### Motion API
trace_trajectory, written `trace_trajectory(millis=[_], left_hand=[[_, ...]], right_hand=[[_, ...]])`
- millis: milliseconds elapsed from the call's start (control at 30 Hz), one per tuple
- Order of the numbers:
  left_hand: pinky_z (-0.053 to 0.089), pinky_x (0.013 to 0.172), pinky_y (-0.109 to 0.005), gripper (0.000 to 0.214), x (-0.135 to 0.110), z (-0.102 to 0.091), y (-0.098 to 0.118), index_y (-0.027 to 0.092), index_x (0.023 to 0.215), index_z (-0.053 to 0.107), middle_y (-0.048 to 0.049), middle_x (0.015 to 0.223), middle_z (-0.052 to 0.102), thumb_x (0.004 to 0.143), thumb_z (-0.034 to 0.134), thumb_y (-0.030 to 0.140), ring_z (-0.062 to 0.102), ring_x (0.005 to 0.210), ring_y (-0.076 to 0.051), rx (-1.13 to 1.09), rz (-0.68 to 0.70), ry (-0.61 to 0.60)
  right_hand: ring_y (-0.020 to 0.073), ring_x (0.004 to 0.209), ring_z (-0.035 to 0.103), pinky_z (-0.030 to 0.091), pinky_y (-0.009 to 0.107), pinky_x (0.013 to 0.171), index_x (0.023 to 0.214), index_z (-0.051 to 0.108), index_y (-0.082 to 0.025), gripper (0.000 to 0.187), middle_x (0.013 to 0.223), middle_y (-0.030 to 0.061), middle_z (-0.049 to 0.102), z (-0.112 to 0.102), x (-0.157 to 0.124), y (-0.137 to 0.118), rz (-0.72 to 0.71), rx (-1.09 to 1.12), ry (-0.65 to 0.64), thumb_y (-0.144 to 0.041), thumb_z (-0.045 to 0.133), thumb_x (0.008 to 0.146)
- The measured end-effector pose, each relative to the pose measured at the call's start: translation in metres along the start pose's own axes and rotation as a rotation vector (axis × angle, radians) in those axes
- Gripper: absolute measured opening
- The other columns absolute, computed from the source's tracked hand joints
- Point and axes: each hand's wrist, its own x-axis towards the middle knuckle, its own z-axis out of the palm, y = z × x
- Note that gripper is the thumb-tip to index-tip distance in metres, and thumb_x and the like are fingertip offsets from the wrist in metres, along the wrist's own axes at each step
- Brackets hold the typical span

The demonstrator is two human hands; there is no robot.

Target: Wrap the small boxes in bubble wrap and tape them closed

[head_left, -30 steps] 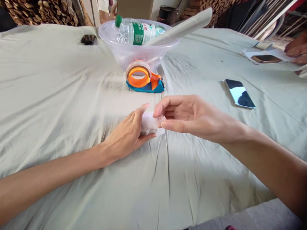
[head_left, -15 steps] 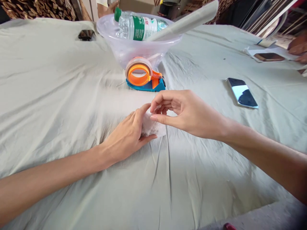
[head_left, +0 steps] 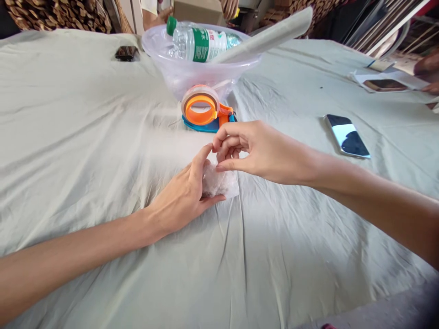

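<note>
The small bundle lies on the tabletop, just on your side of the tape dispenser and a little apart from it. It is a squat, rounded lump, whitish and half see-through, with a crinkled, glossy skin like plastic film or bubble wrap. What is inside is too blurred to tell.

Your left hand cups the bundle from the side away from the smartphone. The thumb lies along its near edge and the forefinger arches over its top, so the bundle is clasped between them. Your right hand comes in from the other side, between the dispenser and the bundle. Its fingers are curled and drawn to the thumb in a pinch at the bundle's upper edge. Whether it grips film or tape there you cannot tell.

The dispenser has a blue base, an orange hub and a ring of pale tape. The tabletop is covered with a soft, pale grey-green cloth, creased into folds that run out from under the bundle.

Just behind the dispenser stands a wide bowl of clear, thin plastic. In it lie a water bottle with a green label and cap and a long grey roll. A smartphone with a glossy dark screen lies flat, well to the right of the dispenser.
</note>
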Motion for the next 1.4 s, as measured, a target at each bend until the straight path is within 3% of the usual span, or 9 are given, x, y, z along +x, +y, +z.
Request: trace_trajectory(millis=[200,400,567,700,833,967,1033,1167,1400], left_hand=[[0.068,0.071,-0.037,0.108,0.000,0.000,0.002,0.033,0.173,0.007,-0.0148,0.145,0.071,0.101,0.087,0.023,0.084,0.095,-0.026,0.057,0.037,0.038],[0.061,0.060,-0.034,0.061,-0.005,0.002,0.005,0.032,0.143,0.031,-0.0113,0.142,0.070,0.107,0.079,0.024,0.084,0.088,-0.026,0.182,0.073,0.050],[0.051,0.049,-0.035,0.039,-0.005,-0.001,0.009,0.029,0.141,0.040,-0.0215,0.165,0.058,0.113,0.068,0.029,0.083,0.076,-0.025,0.280,0.090,0.018],[0.055,0.049,-0.034,0.022,-0.006,-0.004,0.011,0.027,0.127,0.047,-0.0168,0.163,0.064,0.114,0.064,0.029,0.080,0.070,-0.019,0.254,0.088,0.014],[0.060,0.055,-0.030,0.015,-0.008,-0.003,0.009,0.028,0.119,0.052,-0.0138,0.169,0.061,0.114,0.066,0.026,0.085,0.091,-0.021,0.142,0.087,0.047],[0.069,0.066,-0.040,0.008,-0.010,-0.002,0.008,0.026,0.119,0.057,-0.0243,0.191,0.024,0.116,0.064,0.029,0.084,0.122,-0.034,0.114,0.082,0.059],[0.073,0.080,-0.050,0.006,-0.009,-0.002,0.009,0.026,0.118,0.058,-0.0267,0.192,0.013,0.116,0.063,0.028,0.069,0.150,-0.043,0.147,0.101,0.067],[0.062,0.117,-0.069,0.009,-0.007,-0.005,0.013,0.025,0.111,0.059,-0.0263,0.180,0.036,0.115,0.067,0.028,0.029,0.177,-0.048,0.358,0.185,0.154],[0.066,0.106,-0.055,0.011,-0.005,-0.005,0.010,0.026,0.112,0.056,-0.0166,0.143,0.069,0.114,0.066,0.022,0.076,0.137,-0.035,0.530,0.294,0.202]], right_hand=[[0.0173,0.072,0.073,0.052,0.035,0.071,0.095,0.064,-0.025,0.028,0.079,-0.0046,0.079,0.005,0.005,0.000,-0.007,-0.081,0.022,-0.006,0.082,0.086],[0.0166,0.071,0.074,0.050,0.032,0.067,0.100,0.067,-0.023,0.026,0.077,-0.0037,0.080,0.003,0.012,0.001,0.029,-0.081,-0.016,-0.006,0.083,0.088],[0.0156,0.068,0.072,0.053,0.032,0.067,0.101,0.070,-0.024,0.025,0.076,-0.0044,0.078,-0.001,0.014,0.006,0.018,-0.037,-0.037,-0.009,0.086,0.088],[0.0186,0.077,0.076,0.055,0.034,0.071,0.089,0.077,-0.022,0.018,0.081,0.0002,0.080,-0.004,0.016,0.010,0.042,0.016,-0.080,-0.020,0.094,0.089],[0.0164,0.075,0.070,0.053,0.035,0.072,0.080,0.082,-0.022,0.032,0.081,0.0015,0.077,-0.006,0.021,0.015,0.056,0.023,-0.093,-0.048,0.096,0.092],[0.0172,0.076,0.069,0.052,0.035,0.069,0.080,0.085,-0.024,0.035,0.083,0.0017,0.079,-0.006,0.025,0.020,0.100,0.030,-0.092,-0.057,0.098,0.087],[0.0184,0.078,0.068,0.053,0.036,0.071,0.081,0.087,-0.025,0.036,0.085,0.0029,0.080,-0.006,0.025,0.021,0.125,0.040,-0.094,-0.059,0.097,0.087],[0.0197,0.076,0.064,0.054,0.038,0.071,0.073,0.082,-0.025,0.042,0.082,0.0051,0.076,0.002,0.023,0.024,0.199,0.127,-0.084,-0.062,0.098,0.084],[0.0139,0.065,0.054,0.045,0.032,0.059,0.083,0.071,-0.022,0.024,0.078,0.0005,0.066,0.027,0.019,0.029,0.385,0.239,0.033,-0.031,0.091,0.093]])
